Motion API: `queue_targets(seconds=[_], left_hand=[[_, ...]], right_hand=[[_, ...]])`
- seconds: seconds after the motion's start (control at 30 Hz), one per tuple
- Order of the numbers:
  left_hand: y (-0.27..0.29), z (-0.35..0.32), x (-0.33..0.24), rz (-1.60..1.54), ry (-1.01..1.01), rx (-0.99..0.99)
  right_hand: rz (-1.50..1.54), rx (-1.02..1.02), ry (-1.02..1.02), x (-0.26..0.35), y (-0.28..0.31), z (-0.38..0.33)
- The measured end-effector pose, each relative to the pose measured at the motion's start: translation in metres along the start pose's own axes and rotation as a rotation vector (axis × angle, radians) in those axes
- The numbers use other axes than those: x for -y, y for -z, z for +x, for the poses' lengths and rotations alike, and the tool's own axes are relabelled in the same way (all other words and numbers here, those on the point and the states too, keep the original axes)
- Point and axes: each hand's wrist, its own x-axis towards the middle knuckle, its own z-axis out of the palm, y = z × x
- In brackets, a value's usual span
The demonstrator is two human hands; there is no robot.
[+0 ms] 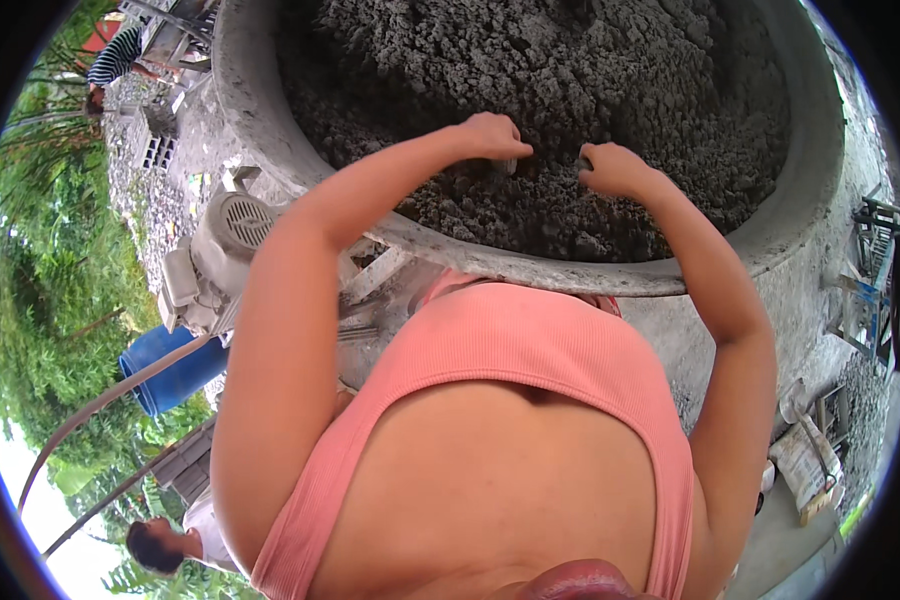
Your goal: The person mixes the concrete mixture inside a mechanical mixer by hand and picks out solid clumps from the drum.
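Observation:
A dark grey, crumbly mix like damp mortar point(610, 60) fills a large round pan point(260, 110) with a thick, cement-crusted rim. Both my arms reach over the near rim, and my hands are just above the mix, a short gap apart. My left hand point(492, 137) is closed with its fingers curled down; a small pale bit shows under it, too little to name. To its right my right hand point(615, 169) is also closed, thumb side toward the left hand. Whatever either hand may hold is hidden by the fingers.
A grey motor point(240, 222) sits against the pan's left side. Beyond it lies a blue barrel point(175, 365). One person point(160, 545) is at the lower left, another point(115, 58) bends at the far upper left near hollow blocks point(157, 152). A sack point(805, 465) lies at right.

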Motion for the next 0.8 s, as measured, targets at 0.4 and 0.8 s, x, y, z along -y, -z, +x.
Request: queue_targets(seconds=[0.4,0.8], left_hand=[[0.01,-0.134,0.004,-0.326,-0.295,0.005],[0.0,-0.166,0.001,-0.586,-0.332,-0.216]], right_hand=[[0.218,0.579,0.248,0.086,-0.003,-0.042],[0.503,0.461,0.406,0.072,0.003,-0.031]])
